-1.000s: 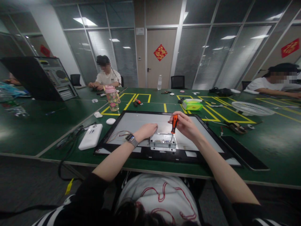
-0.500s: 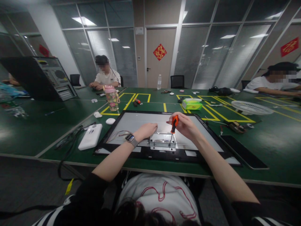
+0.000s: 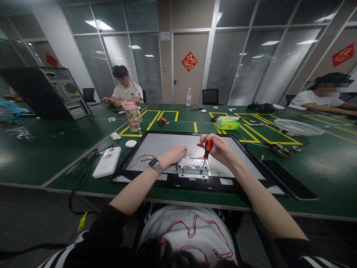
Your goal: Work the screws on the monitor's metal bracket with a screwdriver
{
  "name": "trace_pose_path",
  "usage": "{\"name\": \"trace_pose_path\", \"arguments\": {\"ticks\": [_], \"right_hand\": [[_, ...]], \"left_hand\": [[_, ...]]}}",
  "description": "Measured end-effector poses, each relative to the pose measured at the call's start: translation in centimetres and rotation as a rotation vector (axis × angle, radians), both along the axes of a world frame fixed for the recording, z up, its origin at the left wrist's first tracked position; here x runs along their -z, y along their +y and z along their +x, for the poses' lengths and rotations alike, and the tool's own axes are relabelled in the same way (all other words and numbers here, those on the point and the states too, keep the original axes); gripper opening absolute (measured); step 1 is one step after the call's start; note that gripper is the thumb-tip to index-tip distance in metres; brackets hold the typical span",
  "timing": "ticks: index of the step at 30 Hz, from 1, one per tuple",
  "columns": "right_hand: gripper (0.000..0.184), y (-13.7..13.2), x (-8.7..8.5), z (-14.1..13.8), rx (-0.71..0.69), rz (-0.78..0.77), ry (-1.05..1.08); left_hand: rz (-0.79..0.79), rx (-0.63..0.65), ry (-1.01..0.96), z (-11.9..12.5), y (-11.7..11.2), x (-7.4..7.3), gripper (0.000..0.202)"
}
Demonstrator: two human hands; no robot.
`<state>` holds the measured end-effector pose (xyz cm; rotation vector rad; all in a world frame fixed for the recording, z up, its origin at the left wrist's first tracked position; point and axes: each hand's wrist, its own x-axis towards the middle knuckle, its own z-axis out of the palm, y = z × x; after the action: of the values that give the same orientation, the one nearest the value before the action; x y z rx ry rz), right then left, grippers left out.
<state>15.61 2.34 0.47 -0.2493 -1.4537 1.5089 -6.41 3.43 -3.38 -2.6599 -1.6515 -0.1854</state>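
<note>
A dark-framed display panel [image 3: 156, 145] lies flat with its pale back up, and a metal bracket [image 3: 192, 162] sits near the middle of its front edge. In my right hand [image 3: 219, 148] is an orange-and-black screwdriver [image 3: 208, 148], gripped by the handle. It stands nearly upright, its tip down at the bracket's right front part; a screw there is too small to make out. My left hand [image 3: 174, 154], below a wristwatch [image 3: 155, 164], rests closed at the bracket's left back corner. Its fingertips are curled together, and what they hold, if anything, is hidden.
Left of the panel lie a white power bank [image 3: 107, 162], a white round case [image 3: 131, 143] and cables [image 3: 83, 163]. A pink-lidded bottle [image 3: 131, 117] stands behind them. To the right are a black phone [image 3: 288, 179] and a green tissue pack [image 3: 228, 123]. Two people sit across the table.
My right fingers have shifted slightly on the screwdriver handle, and the handle leans a little more to the right. My left hand, the panel and the bracket have stayed in place.
</note>
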Motion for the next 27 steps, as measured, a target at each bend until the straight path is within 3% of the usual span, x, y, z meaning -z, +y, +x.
{"name": "trace_pose_path", "arguments": {"ticks": [11,18,24,27], "right_hand": [[0.02,0.1,0.5,0.0,-0.054,0.005,-0.025],[0.02,0.2,0.1,0.2,0.012,0.055,-0.05],[0.036,0.0,-0.7,0.6,0.078,0.062,-0.148],[0.035,0.0,-0.6,0.6,0.171,0.149,-0.198]], "left_hand": [[-0.01,0.001,0.001,0.0,-0.3,-0.3,0.034],[-0.014,-0.004,0.005,0.1,-0.4,-0.4,0.034],[-0.009,0.008,-0.013,0.0,-0.3,-0.3,0.034],[-0.005,0.004,-0.009,0.0,-0.3,-0.3,0.033]]}}
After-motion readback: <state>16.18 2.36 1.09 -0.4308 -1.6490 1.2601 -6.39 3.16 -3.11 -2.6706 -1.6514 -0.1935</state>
